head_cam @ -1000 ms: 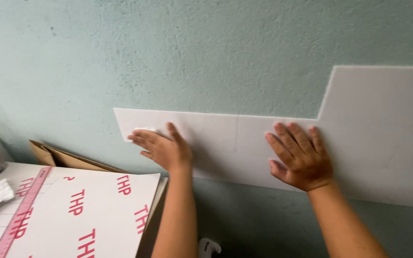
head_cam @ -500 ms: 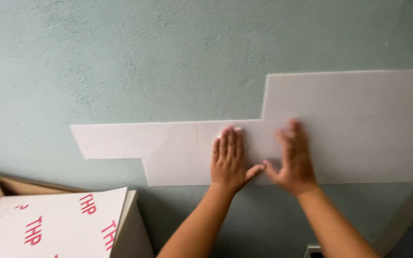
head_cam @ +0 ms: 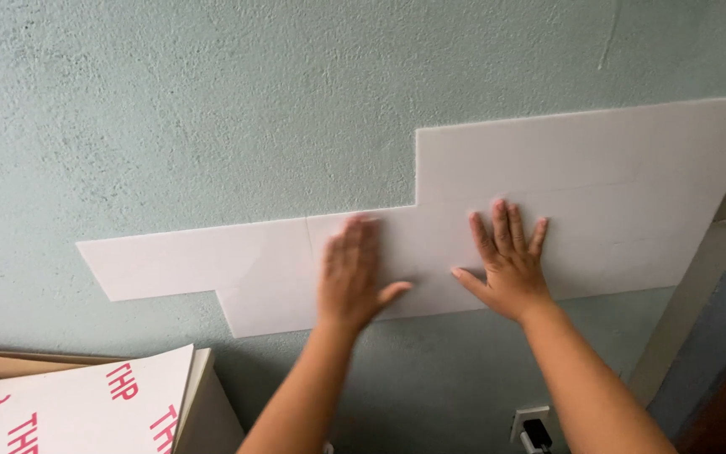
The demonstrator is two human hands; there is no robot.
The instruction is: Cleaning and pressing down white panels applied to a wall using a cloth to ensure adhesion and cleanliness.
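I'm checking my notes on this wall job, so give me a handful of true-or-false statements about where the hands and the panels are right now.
1. Both hands lie flat on the white panel on the wall. True: left hand and right hand press palm-down on it.
2. The wall is bright red. False: it is pale green with a rough texture.
3. A stack of white sheets with pink print sits at the lower left. True.
4. The right hand holds a roller. False: it is bare and holds nothing.
5. A socket with a plug is low on the wall. True.
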